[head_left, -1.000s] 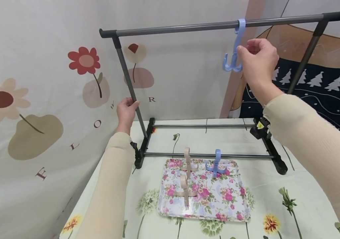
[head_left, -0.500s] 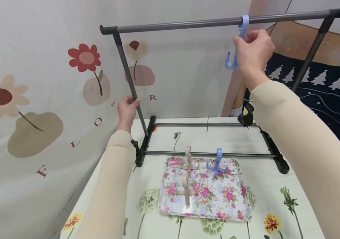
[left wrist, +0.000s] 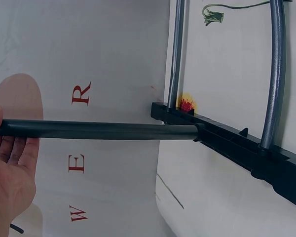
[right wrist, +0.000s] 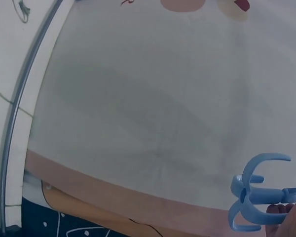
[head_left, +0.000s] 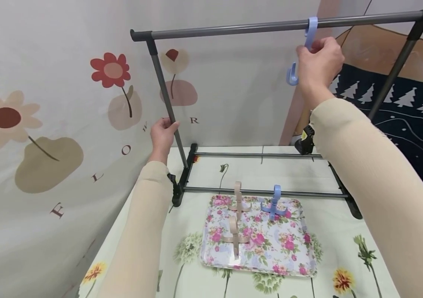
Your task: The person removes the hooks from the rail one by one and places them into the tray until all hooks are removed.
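A light-blue multi-prong hook (head_left: 311, 31) hangs by its top loop from the rack's dark grey top bar (head_left: 233, 29). My right hand (head_left: 320, 66) pinches the hook's stem below the bar and hides part of it; one prong shows left of the hand. In the right wrist view the curved prongs of the blue hook (right wrist: 243, 195) fan out beside the fingertips. My left hand (head_left: 162, 136) holds the left upright post (head_left: 164, 91) partway down. The left wrist view shows the thumb over the post (left wrist: 103, 130) and fingers (left wrist: 19, 148) beneath it.
A floral tray (head_left: 271, 252) lies before the rack, bearing a blue hook (head_left: 273, 207) and two beige hooks (head_left: 235, 240). Two thin lower bars (head_left: 233, 191) join the black feet (head_left: 184, 178). A printed curtain (head_left: 66, 124) hangs behind.
My right hand has shifted higher up the blue hook's stem, covering more of it. The left hand keeps its hold on the post. The head view has shifted slightly.
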Available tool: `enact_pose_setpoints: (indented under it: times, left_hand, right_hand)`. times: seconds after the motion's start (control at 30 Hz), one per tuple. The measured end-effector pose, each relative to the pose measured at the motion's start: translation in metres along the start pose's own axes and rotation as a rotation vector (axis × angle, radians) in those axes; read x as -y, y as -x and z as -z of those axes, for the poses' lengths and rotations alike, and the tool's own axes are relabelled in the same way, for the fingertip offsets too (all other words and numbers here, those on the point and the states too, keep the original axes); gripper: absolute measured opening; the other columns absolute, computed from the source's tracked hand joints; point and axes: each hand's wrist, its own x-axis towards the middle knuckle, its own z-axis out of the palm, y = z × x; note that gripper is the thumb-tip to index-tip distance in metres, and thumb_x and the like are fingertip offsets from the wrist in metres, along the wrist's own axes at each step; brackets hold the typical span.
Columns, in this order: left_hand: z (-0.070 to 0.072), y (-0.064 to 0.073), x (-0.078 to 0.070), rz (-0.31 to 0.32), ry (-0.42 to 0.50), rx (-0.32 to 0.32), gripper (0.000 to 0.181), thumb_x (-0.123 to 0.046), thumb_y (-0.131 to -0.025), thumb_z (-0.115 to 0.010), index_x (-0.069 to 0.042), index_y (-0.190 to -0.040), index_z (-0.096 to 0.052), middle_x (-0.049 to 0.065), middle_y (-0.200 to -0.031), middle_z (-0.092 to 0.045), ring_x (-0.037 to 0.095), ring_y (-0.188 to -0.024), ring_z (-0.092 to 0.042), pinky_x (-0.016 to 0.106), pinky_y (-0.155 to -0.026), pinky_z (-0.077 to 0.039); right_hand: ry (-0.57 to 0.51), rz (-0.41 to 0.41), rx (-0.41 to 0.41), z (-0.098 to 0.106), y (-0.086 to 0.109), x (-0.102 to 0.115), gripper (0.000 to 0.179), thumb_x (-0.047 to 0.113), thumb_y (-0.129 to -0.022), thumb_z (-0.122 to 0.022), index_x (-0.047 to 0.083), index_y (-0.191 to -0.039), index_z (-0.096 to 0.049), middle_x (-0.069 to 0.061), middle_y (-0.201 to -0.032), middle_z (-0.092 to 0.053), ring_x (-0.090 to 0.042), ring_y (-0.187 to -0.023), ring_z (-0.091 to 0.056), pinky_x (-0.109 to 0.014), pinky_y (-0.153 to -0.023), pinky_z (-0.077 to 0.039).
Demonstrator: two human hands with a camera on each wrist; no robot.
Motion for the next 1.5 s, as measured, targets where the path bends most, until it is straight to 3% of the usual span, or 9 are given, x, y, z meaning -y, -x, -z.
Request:
enact_pose_setpoints:
  times: [0.6, 1.0, 1.5]
  left_hand:
    - [0.0, 0.001, 0.0, 0.005, 0.01, -0.001, 0.025, -0.023, -0.097, -0.067, -0.005, -0.114, -0.064, 0.008, -0.112, -0.066, 0.021, -0.108, -0.057, 0.042, -0.103, -0.04]
    - [-0.002, -0.001, -0.001, 0.01, 0.006, 0.006, 0.028, -0.023, -0.097, -0.067, -0.004, -0.117, -0.063, 0.009, -0.114, -0.066, 0.021, -0.109, -0.058, 0.04, -0.102, -0.041]
    - [-0.002, -0.003, 0.001, 0.011, -0.005, 0.015, 0.03, -0.024, -0.097, -0.067, -0.004, -0.118, -0.063, 0.009, -0.116, -0.065, 0.021, -0.111, -0.057, 0.04, -0.103, -0.04]
  right_hand:
    - [-0.096, 0.053, -0.047, -0.002, 0.002, -0.011, 0.033, 0.032, -0.093, -0.069, 0.013, -0.121, -0.064, -0.001, -0.118, -0.066, -0.006, -0.102, -0.061, -0.025, -0.103, -0.042]
    - [0.015, 0.104, -0.043, 0.011, -0.005, 0.017, 0.03, 0.029, -0.096, -0.065, 0.012, -0.12, -0.068, 0.003, -0.113, -0.065, -0.003, -0.103, -0.061, -0.024, -0.102, -0.043]
    - [-0.016, 0.137, -0.065, 0.014, -0.001, 0.028, 0.03, 0.031, -0.094, -0.068, 0.012, -0.117, -0.069, 0.001, -0.118, -0.067, -0.001, -0.101, -0.061, -0.019, -0.097, -0.044]
